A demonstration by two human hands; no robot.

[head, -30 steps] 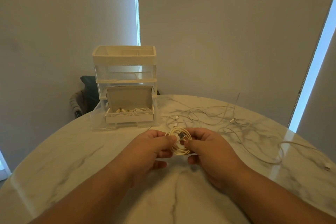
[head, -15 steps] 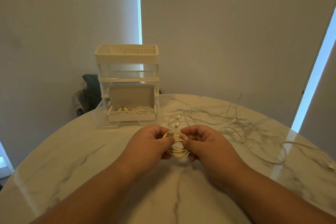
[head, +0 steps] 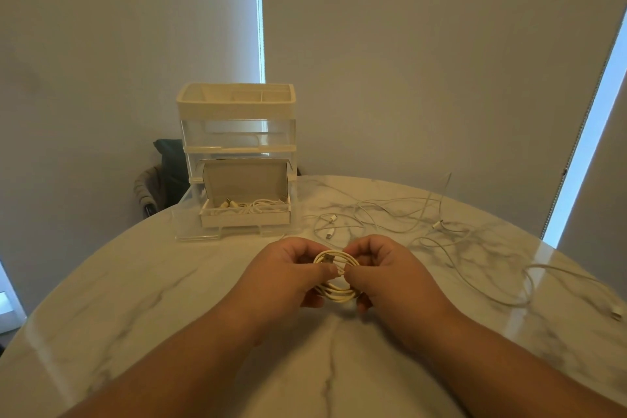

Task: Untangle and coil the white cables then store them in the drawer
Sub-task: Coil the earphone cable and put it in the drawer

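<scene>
A small coil of white cable [head: 336, 292] hangs between both hands over the middle of the marble table [head: 135, 299]. My left hand [head: 288, 275] grips its left side and my right hand [head: 386, 271] pinches its right side, thumbs almost meeting over the loops. A plug end shows at the top of the coil. Loose white cables [head: 407, 217] lie tangled on the table behind and to the right. The clear drawer unit [head: 237, 132] stands at the back left with its bottom drawer [head: 190, 224] pulled out. In it an open cardboard box [head: 244, 217] holds coiled cables.
One long cable [head: 529, 285] trails to the table's right edge, ending in a plug [head: 615, 314]. A chair with dark cloth [head: 159, 183] stands behind the table at the left. Window blinds close off the back.
Both hands shifted slightly along the coil, and the plug end now lies at its top. The coil stays between them at about the same place.
</scene>
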